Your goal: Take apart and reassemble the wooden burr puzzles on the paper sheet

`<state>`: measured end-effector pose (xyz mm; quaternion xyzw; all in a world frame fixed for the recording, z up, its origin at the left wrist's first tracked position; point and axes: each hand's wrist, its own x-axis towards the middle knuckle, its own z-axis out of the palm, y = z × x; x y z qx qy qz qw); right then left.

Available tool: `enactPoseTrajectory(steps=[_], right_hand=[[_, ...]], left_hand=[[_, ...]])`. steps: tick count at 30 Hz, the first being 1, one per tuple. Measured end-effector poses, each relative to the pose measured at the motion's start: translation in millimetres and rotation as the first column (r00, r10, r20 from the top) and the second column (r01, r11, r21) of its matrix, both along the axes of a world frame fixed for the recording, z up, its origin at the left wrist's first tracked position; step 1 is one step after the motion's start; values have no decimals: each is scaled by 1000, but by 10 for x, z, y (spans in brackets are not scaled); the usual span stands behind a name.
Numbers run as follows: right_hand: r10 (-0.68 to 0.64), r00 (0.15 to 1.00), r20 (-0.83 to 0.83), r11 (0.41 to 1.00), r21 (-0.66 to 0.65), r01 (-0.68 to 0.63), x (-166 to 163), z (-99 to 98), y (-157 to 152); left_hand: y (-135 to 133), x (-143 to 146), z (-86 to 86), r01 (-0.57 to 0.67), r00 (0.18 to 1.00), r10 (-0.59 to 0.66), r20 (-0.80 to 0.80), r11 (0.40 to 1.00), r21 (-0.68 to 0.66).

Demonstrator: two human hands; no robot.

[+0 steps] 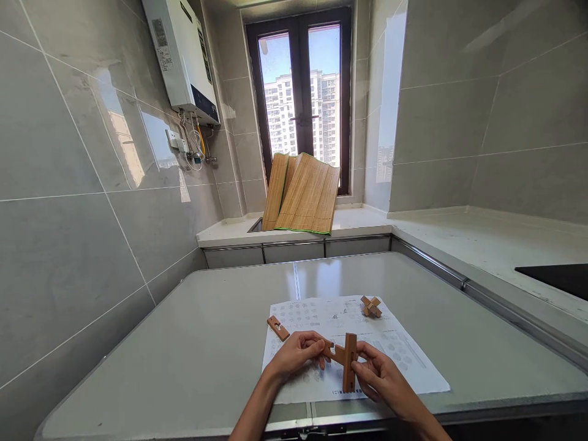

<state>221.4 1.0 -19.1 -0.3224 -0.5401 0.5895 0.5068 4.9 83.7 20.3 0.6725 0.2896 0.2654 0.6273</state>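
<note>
Low in the frame, right of centre, I see an upright wooden bar (pixel 350 362) meeting a notched strip (pixel 339 354); whether they interlock I cannot tell. The left hand (pixel 301 350) pinches the strip's left end; the right hand (pixel 377 372) pinches the bar's side. I judge both light, stiff and smooth, best held by solid parts, sparing the thin notches. Beneath lies a printed sheet (pixel 413 381), with a loose piece (pixel 278 328) at its left edge and a wooden cross (pixel 371 307) toward its upper right, on a pale table (pixel 138 367).
</note>
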Motion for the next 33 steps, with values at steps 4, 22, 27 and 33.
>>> enactPoseTrajectory(steps=[4,22,27,33], right_hand=[[-44,999,31,998,40,42,-23,121,-28],[-104,992,-66,992,-78,99,-187,150,-101],[-137,987,-89,985,-115,126,-199,190,-148],[-173,985,-15,976,-140,169,26,246,-125]], left_hand=[[-1,-2,-8,-10,1000,10,19,1000,-12],[-10,0,-19,-24,998,23,61,1000,20],[-11,-24,-12,-65,996,63,65,998,27],[67,-143,-21,-282,958,277,79,958,59]])
